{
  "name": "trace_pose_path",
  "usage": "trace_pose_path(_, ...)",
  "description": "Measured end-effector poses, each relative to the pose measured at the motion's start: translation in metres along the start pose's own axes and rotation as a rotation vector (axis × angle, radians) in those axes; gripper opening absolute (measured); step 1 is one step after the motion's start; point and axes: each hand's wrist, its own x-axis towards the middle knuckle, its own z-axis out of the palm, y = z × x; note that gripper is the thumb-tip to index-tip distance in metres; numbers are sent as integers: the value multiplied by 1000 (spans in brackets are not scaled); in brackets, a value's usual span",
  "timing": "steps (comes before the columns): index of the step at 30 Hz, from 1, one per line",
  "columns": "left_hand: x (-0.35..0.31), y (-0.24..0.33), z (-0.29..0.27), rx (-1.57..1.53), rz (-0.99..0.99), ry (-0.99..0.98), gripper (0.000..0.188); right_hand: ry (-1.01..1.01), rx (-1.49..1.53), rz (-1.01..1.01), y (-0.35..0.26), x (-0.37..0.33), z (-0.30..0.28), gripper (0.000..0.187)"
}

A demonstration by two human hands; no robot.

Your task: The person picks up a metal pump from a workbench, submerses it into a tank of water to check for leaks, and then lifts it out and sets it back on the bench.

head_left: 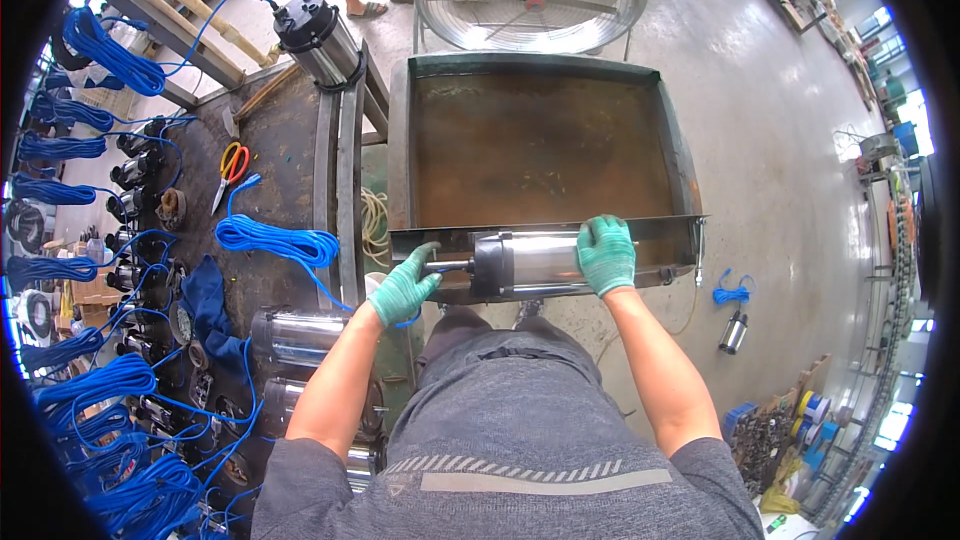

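Observation:
A submersible pump (pixel 540 262) with a shiny steel body and black end lies on its side over the narrow black trough (pixel 655 240) along the tank's near edge. Across the pump's steel body wraps my right hand (pixel 607 258), in a green glove. My left hand (pixel 402 290), gloved the same, grips the dark stub at the black end, thumb and fingers on either side of it. Blue cable (pixel 335 295) runs from a tied coil (pixel 278 240) to below my left hand; its join with the pump is hidden. Brownish liquid covers the bottom of the metal tank (pixel 662 100).
Scissors (pixel 232 172) lie on the dark workbench (pixel 275 140) at left, near several steel pumps (pixel 300 335) and blue cable coils (pixel 100 380). Another pump (pixel 318 38) stands at the bench's far corner. Beyond the tank is a large fan (pixel 535 0); a small pump (pixel 734 332) lies on the floor at right.

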Motion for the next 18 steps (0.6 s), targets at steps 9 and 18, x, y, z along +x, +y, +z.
trace_pose_path(9,1,10,2,-553,-161,-86,52,-5,-8,-6,1,-1,0,8)
trace_pose_path(18,16,20,-23,95,-124,-280,33,4,-23,-17,1,-2,1,8)
